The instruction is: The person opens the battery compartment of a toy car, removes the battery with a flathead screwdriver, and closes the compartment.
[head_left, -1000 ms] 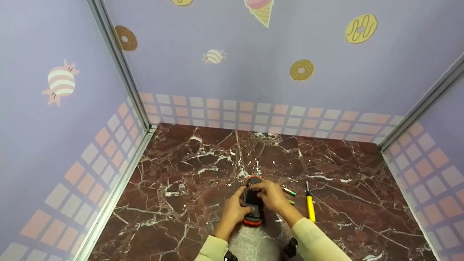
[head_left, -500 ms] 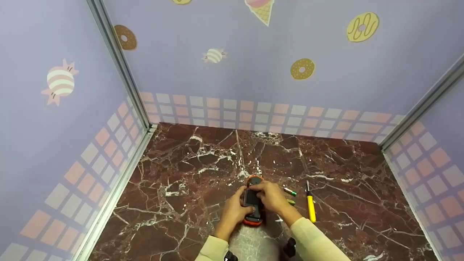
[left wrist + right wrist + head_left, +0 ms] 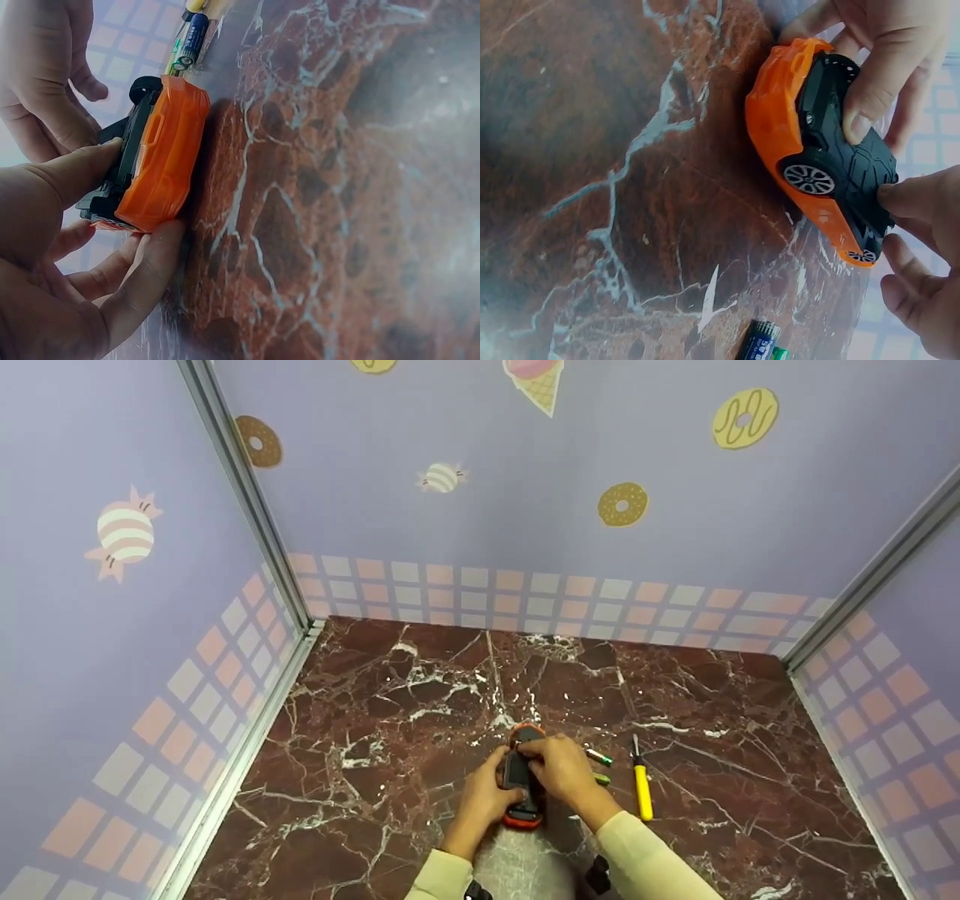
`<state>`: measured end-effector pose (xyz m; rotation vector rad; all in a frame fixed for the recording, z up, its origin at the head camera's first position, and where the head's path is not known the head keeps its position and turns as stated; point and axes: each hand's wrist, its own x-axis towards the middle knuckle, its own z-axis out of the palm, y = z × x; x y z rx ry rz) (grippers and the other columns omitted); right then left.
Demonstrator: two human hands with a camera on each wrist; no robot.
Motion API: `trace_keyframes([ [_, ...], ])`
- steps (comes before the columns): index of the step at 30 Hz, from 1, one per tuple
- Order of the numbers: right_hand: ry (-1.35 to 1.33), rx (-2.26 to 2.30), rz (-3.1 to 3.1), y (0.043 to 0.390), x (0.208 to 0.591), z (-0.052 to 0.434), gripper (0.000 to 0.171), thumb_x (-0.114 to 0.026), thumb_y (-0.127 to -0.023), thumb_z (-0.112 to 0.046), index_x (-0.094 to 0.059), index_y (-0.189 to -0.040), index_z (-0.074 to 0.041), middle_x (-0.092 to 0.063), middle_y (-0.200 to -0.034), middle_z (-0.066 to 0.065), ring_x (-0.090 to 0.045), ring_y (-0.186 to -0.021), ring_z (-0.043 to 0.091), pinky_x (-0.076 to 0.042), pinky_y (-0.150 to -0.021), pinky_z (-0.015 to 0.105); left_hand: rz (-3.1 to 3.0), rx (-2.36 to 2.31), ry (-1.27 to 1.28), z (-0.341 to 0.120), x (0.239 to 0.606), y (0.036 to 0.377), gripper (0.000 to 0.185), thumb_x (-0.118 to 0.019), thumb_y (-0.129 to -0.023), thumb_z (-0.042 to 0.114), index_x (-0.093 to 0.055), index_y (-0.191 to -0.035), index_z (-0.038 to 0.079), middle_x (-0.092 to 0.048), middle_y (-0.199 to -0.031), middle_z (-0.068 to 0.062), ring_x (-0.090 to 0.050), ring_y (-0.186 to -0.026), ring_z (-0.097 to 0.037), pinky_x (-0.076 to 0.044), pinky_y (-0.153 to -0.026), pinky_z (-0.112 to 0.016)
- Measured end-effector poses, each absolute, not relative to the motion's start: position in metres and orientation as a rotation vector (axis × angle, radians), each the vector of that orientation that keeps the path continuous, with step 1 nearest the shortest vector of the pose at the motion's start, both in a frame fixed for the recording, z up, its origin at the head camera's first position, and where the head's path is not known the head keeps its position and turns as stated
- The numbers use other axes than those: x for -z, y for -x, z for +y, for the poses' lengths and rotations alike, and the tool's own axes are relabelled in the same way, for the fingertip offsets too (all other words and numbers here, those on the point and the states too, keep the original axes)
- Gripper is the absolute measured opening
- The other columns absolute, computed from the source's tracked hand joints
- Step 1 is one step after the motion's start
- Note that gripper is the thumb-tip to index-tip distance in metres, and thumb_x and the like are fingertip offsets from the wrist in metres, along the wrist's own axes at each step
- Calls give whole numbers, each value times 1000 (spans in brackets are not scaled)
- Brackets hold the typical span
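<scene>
An orange toy car (image 3: 772,112) lies upside down on the marble-patterned surface, its black underside and spoked wheels facing up. My left hand (image 3: 480,795) grips the car near its end closest to me, thumb pressed on the underside and fingers around the orange body. At the middle of the underside, my right hand (image 3: 562,769) pinches a flat black cover (image 3: 874,169), which stands slightly proud of the chassis in the right wrist view. Its fingers partly hide the far end of the car. Two batteries, one green-ended battery (image 3: 598,757) and one green battery (image 3: 601,778), lie just right of this hand.
Right of the batteries lies a screwdriver (image 3: 643,791) with a yellow handle, its tip pointing away. Purple walls (image 3: 525,517) printed with sweets and checks enclose the dark red marbled surface (image 3: 360,810) at the back and sides.
The black cover's visible face has shifted in angle and looks lighter and narrower on the underside. My right hand has moved only slightly; the left hand and car stay in place.
</scene>
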<state>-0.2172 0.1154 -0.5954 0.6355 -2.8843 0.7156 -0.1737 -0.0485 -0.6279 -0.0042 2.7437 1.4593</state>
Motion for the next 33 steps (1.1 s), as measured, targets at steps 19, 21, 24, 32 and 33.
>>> trace_keyframes([
  [19,-785,-559,-2794,213,608,113,14,-77,-83,-7,-83,-88,-18,-71,-90,-2,-73,-84,26,-59,-77,44,2795,-1432,-18,-48,629,172,83,-90,-73,16,-53,-147,10,-69,-125,-24,-67,-109,-41,-52,-89,-55],
  [21,-798,-547,-2797,213,607,113,14,-76,-84,-7,-83,-88,-19,-72,-90,-2,-73,-84,26,-59,-76,44,2789,-1434,-14,-48,628,172,84,-90,-73,16,-53,-148,9,-69,-124,-24,-67,-108,-40,-52,-89,-55],
  [24,-816,-543,-2793,214,606,113,14,-76,-83,-6,-83,-88,-17,-73,-91,-1,-73,-84,27,-59,-76,45,2777,-1434,-8,-48,627,173,84,-90,-73,16,-53,-148,10,-71,-120,-23,-68,-106,-38,-53,-88,-54],
  [32,-742,-750,-2818,209,605,116,18,-75,-85,-8,-82,-100,-14,-73,-97,3,-72,-88,27,-58,-79,46,2744,-1446,9,-49,629,173,85,-90,-75,17,-51,-150,10,-74,-105,-17,-68,-95,-31,-53,-85,-50],
  [33,-697,-830,-2813,209,606,116,19,-76,-85,-7,-80,-103,-13,-73,-99,5,-71,-88,27,-58,-79,46,2739,-1452,8,-50,629,173,85,-89,-75,16,-51,-150,10,-74,-101,-16,-68,-92,-29,-53,-84,-49],
])
